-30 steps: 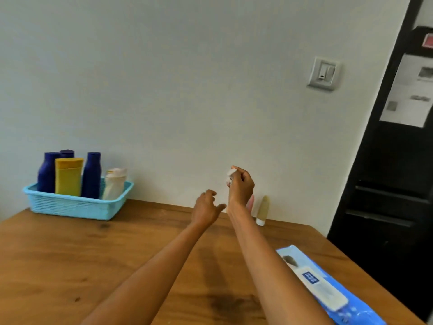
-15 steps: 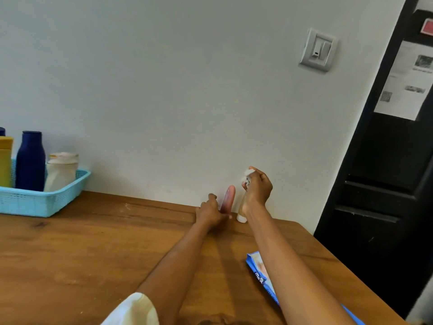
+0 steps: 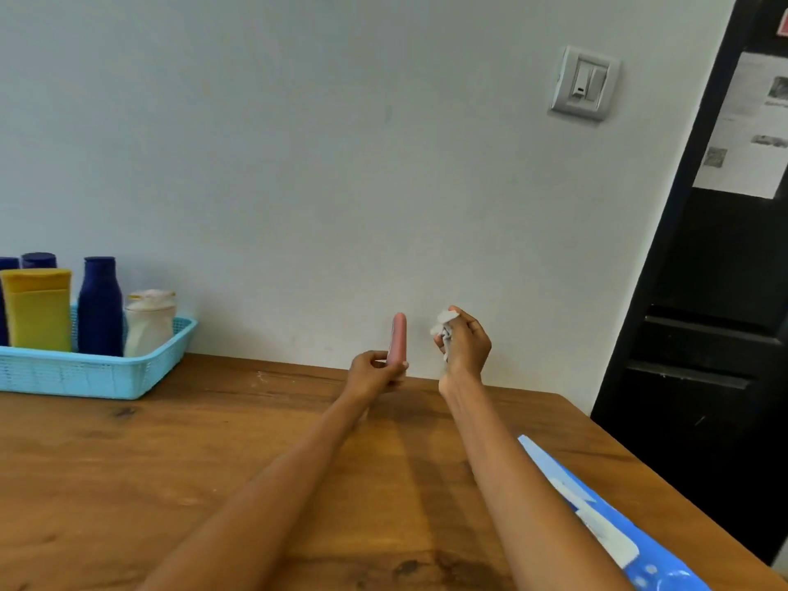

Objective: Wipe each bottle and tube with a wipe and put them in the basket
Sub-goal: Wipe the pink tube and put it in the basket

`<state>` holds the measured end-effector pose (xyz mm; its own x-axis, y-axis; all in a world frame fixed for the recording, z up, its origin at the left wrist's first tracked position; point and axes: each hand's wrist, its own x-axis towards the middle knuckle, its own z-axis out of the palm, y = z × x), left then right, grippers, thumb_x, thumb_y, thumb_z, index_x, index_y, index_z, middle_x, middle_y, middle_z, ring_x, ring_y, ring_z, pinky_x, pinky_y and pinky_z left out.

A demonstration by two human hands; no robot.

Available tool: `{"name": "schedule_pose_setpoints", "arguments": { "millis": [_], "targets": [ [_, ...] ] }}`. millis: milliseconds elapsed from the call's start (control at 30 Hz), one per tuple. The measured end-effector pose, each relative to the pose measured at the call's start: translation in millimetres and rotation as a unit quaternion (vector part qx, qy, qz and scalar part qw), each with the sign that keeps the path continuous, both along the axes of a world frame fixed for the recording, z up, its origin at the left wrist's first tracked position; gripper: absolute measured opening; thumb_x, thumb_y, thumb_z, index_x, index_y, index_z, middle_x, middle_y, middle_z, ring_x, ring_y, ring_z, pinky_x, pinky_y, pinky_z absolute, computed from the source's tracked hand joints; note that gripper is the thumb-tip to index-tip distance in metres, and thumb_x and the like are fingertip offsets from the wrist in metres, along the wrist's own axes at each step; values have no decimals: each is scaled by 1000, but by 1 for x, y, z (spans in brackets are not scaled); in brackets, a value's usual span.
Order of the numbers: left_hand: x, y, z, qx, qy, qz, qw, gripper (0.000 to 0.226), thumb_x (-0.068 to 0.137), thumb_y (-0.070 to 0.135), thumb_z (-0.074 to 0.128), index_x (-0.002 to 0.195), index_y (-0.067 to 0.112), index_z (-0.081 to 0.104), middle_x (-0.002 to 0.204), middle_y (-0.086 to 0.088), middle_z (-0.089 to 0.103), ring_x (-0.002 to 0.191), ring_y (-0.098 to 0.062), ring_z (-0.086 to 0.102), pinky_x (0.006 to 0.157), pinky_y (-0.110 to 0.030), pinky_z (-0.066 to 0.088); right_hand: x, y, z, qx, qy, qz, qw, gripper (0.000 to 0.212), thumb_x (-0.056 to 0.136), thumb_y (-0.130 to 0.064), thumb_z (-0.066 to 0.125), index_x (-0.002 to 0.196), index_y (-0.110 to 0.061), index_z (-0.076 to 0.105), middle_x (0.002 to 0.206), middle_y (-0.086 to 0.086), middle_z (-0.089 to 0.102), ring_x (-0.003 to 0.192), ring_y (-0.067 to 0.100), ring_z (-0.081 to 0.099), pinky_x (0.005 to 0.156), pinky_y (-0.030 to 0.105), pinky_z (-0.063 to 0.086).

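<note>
My left hand [image 3: 372, 374] grips the lower end of a pink tube [image 3: 398, 338], which stands upright just above the far edge of the table. To its right, my right hand [image 3: 465, 346] holds a crumpled white wipe [image 3: 443, 331] at about the same height, a short gap from the tube. A light blue basket [image 3: 94, 373] sits at the far left against the wall. It holds dark blue bottles [image 3: 100, 307], a yellow tube [image 3: 39, 307] and a white bottle [image 3: 149, 321]. The beige tube seen earlier is hidden behind my right hand.
A blue wipes pack [image 3: 605, 526] with a white lid lies on the wooden table [image 3: 170, 462] at the near right, under my right forearm. The wall runs close behind the table. A black door frame [image 3: 703, 334] stands to the right.
My left hand has lifted the pink tube off the table and holds it upright. My right hand with the wipe has drawn a little to the right. The view has shifted back left.
</note>
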<state>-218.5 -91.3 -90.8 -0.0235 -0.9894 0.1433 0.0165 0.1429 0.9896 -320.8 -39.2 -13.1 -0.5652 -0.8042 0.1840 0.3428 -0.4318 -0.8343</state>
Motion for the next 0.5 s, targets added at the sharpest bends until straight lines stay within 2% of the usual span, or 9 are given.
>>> {"name": "schedule_pose_setpoints", "arguments": {
  "millis": [100,167,267,367,500],
  "targets": [
    [34,35,17,39,137,-73,987,58,78,22,72,127,2,49,102,-9,64,82,-21,71,68,-27,58,23,21,5,-6,-42,22,999,19,77,4,65,94,-5,66,74,5,58,62,16,51,53,18,47],
    [58,58,36,45,226,-100,968,48,77,22,71,117,0,54,103,-16,65,83,-24,71,70,-29,59,43,39,12,-15,-46,35,998,19,75,7,66,85,-9,67,71,5,57,59,16,49,49,14,46],
    [86,86,65,37,328,-97,939,28,84,18,66,99,-5,60,94,-19,67,77,-25,71,69,-29,59,73,62,28,-37,-16,46,998,19,78,7,65,80,-12,68,73,5,61,61,14,53,54,13,48],
    [109,108,86,24,379,-90,921,26,84,17,66,93,-7,62,88,-20,68,74,-27,71,67,-31,60,100,79,45,-53,51,37,997,12,83,-2,62,89,-6,71,79,4,65,72,14,59,64,17,49],
    [133,128,104,8,416,-101,904,27,84,17,64,95,-7,61,87,-21,67,76,-27,70,70,-32,60,133,93,61,-35,164,78,983,20,89,-22,54,81,-14,71,76,-3,66,75,12,58,65,22,44]
  ]
}}
